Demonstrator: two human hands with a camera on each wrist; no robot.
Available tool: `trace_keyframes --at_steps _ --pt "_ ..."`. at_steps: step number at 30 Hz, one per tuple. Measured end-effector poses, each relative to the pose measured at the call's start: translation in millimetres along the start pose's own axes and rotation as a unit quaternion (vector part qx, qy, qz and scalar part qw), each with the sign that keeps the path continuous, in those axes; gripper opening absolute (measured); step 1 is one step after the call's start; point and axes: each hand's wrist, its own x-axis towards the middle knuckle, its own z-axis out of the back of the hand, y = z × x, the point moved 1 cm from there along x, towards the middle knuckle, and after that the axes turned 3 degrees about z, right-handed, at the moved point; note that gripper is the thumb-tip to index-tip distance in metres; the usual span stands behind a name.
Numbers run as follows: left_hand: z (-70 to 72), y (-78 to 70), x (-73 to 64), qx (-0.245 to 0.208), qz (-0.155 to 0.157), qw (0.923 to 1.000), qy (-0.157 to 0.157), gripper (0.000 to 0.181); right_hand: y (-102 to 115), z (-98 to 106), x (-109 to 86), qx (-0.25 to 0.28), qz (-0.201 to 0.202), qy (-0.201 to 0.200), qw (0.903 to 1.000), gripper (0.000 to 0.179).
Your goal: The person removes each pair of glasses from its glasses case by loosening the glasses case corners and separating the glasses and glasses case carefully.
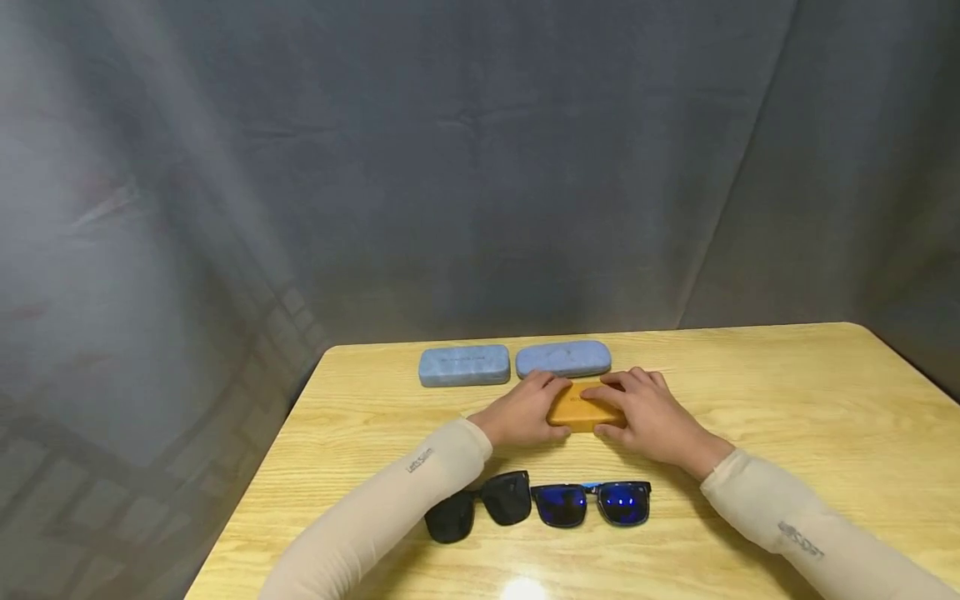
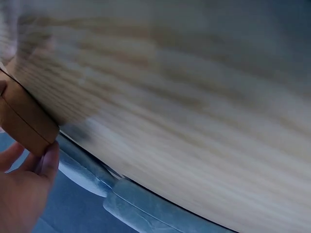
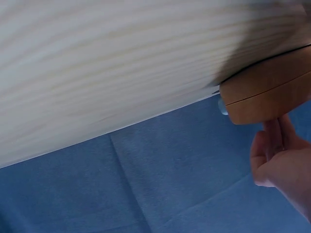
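Note:
A closed orange glasses case (image 1: pixel 583 408) lies on the table between the two hands. My left hand (image 1: pixel 525 410) holds its left end, thumb near the front edge and fingers towards the back. At the other end my right hand (image 1: pixel 651 417) grips the case, with its index finger on the lid and its thumb by the front corner. A seam runs along the side of the orange case (image 3: pixel 267 94) in the right wrist view. In the left wrist view, fingertips of the left hand (image 2: pixel 24 189) touch a corner of the case.
Two blue glasses cases, one greyish (image 1: pixel 465 367) and one more violet (image 1: pixel 564 359), stand near the table's back edge. Black sunglasses (image 1: pixel 506 498) lie in front, partly behind the left sleeve. Beside them are sunglasses with blue lenses (image 1: pixel 624 503). A grey curtain (image 1: pixel 480 183) hangs behind.

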Motion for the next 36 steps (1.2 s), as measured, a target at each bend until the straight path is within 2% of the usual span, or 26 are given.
trace_keyframes --at_steps 8,16,23,36 --pt "1.2 12.7 -18.0 -0.029 -0.002 0.9996 0.001 0.073 8 -7 0.1 0.028 0.022 0.020 0.9992 0.055" --pt "2.4 16.7 -32.6 -0.021 -0.004 0.9998 -0.005 0.074 11 -8 1.6 0.057 0.039 0.033 0.9970 0.057" --pt "5.3 17.6 -35.7 -0.027 -0.004 0.9996 -0.006 0.074 11 -7 4.8 0.072 0.054 0.043 0.9950 0.057" --pt "6.4 17.2 -37.8 -0.049 0.018 0.9986 -0.004 0.074 12 -3 9.4 0.049 0.086 0.048 0.9939 0.055"
